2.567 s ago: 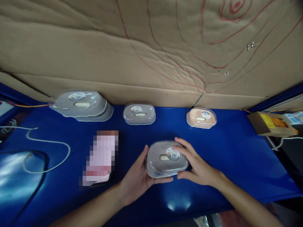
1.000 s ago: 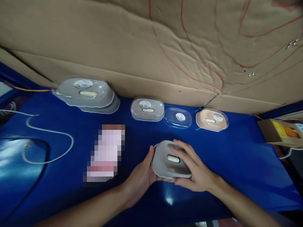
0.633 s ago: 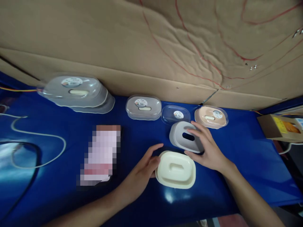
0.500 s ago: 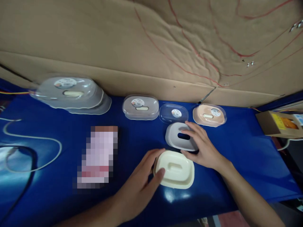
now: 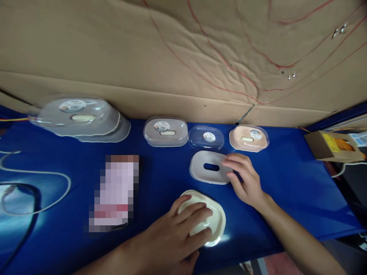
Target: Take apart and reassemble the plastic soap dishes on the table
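Observation:
A cream oval plastic piece (image 5: 218,225) with a raised rim lies low on the blue table. Spread over its left part, my left hand (image 5: 189,225) rests its fingers on the piece and hides much of its middle. Behind it is a pale grey oval piece (image 5: 199,168) with a slot through its centre. My right hand (image 5: 245,177) is at the right end of the grey piece, fingertips touching its edge and fingers apart. Just beyond lies a clear lid (image 5: 200,137) bearing a round label.
Along the back wall stand a peach container (image 5: 236,143), a grey container (image 5: 151,133) and larger stacked containers (image 5: 57,120). A blurred-out flat object (image 5: 116,191) and a white cable (image 5: 67,187) lie to the left. A cardboard box (image 5: 318,147) is at the right.
My left hand has moved from the cream piece's left rim to over its middle, and the piece has turned and come nearer. My right hand has drawn back to the grey piece's right edge.

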Demonstrator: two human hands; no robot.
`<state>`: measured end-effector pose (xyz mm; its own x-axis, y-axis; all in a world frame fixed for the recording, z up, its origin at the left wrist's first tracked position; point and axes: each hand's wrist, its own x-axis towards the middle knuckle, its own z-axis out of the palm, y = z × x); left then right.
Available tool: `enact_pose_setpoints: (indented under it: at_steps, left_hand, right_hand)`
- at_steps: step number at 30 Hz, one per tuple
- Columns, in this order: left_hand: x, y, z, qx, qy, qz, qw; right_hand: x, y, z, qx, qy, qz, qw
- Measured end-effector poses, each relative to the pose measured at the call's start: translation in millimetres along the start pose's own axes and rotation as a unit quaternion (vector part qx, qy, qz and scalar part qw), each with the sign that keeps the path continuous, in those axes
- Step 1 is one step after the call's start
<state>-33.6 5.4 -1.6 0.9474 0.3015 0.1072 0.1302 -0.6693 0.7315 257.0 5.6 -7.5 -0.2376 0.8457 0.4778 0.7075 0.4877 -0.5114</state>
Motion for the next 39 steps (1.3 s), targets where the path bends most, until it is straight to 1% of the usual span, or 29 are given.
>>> enact_pose_setpoints:
  at_steps: [2,3,5,6,7,8,9,10,11,12,13,15,16,18,19,20,21,23,24,26,28,30,32,34,35,37,38,39]
  left_hand:
    - [0,0,-2.2,-0.037,0.024,-0.005,0.999]
    - [-2,-1,-3.1,-0.055,0.04,-0.007,0.998]
    - [-6,-1,-5.3,-0.09,0.071,-0.004,0.993]
    - [-10,-1,-6.5,-0.11,0.096,-0.005,0.989]
    - [-13,0,-7.7,-0.132,0.136,-0.021,0.982]
    - [-16,1,-8.8,-0.152,0.189,-0.055,0.969]
    - [-18,1,-9.6,-0.172,0.245,-0.101,0.949]
    - [-19,2,-10.1,-0.194,0.296,-0.153,0.923]
    - [-19,3,-10.4,-0.219,0.334,-0.204,0.894]
    - [-18,3,-10.4,-0.249,0.358,-0.245,0.866]
    - [-17,3,-10.5,-0.287,0.369,-0.272,0.841]
    - [-12,3,-11.8,-0.362,0.372,-0.293,0.803]
    - [-10,3,-13.3,-0.393,0.362,-0.297,0.791]
    - [-7,4,-18.7,-0.438,0.334,-0.29,0.782]
    - [-5,5,-22.2,-0.454,0.33,-0.282,0.778]
    - [-4,5,-25.9,-0.464,0.339,-0.27,0.773]
    - [-2,6,-29.4,-0.467,0.359,-0.258,0.766]
    - [2,6,-34.0,-0.454,0.414,-0.241,0.751]
    - [4,4,-34.4,-0.445,0.433,-0.238,0.747]
    - [7,0,-31.5,-0.44,0.453,-0.244,0.736]
    - [9,-6,-24.9,-0.459,0.452,-0.266,0.717]
    - [9,-10,-18.0,-0.488,0.424,-0.296,0.704]
    - [7,-12,-13.5,-0.516,0.378,-0.316,0.7]
    - [5,-10,-11.6,-0.572,0.31,-0.311,0.692]
    - [4,-8,-11.1,-0.613,0.27,-0.301,0.679]
    - [4,-5,-9.8,-0.695,0.194,-0.275,0.636]
    - [4,-4,-8.8,-0.724,0.167,-0.267,0.613]
    - [5,-3,-7.6,-0.743,0.153,-0.264,0.596]
  right_hand:
    - [-5,-6,-2,0.042,0.051,0.008,0.998]
    - [-6,-9,-4,0.059,0.061,0.01,0.996]
    - [-8,-16,-9,0.071,0.051,-0.003,0.996]
    - [-8,-20,-11,0.07,0.035,-0.017,0.997]
    - [-7,-23,-13,0.069,0.016,-0.036,0.997]
    - [-5,-27,-15,0.07,-0.005,-0.057,0.996]
    - [-4,-31,-15,0.069,-0.026,-0.076,0.994]
    - [-3,-36,-15,0.062,-0.04,-0.094,0.993]
    - [-2,-40,-14,0.052,-0.047,-0.111,0.991]
    - [-2,-44,-12,0.04,-0.052,-0.126,0.99]
    - [-2,-48,-9,0.029,-0.062,-0.137,0.988]
    - [-4,-54,-2,0.007,-0.11,-0.15,0.983]
    - [-5,-56,1,-0.008,-0.145,-0.153,0.978]
    - [-8,-59,9,-0.04,-0.221,-0.157,0.962]
    - [-10,-59,12,-0.051,-0.249,-0.157,0.954]
    - [-11,-60,14,-0.057,-0.27,-0.154,0.949]
    - [-13,-61,16,-0.058,-0.285,-0.148,0.945]
    - [-15,-63,18,-0.059,-0.304,-0.127,0.942]
    - [-16,-64,18,-0.063,-0.309,-0.115,0.942]
    - [-17,-66,17,-0.067,-0.316,-0.104,0.941]
    - [-17,-66,16,-0.064,-0.319,-0.103,0.94]
    - [-16,-66,14,-0.058,-0.302,-0.111,0.945]
    - [-15,-65,12,-0.048,-0.265,-0.129,0.954]
    - [-14,-64,11,-0.031,-0.218,-0.153,0.963]
    - [-14,-64,11,-0.024,-0.197,-0.162,0.967]
    - [-12,-62,10,-0.014,-0.172,-0.171,0.97]
    - [-11,-60,9,-0.009,-0.172,-0.171,0.97]
    - [-10,-57,8,0.0,-0.181,-0.168,0.969]
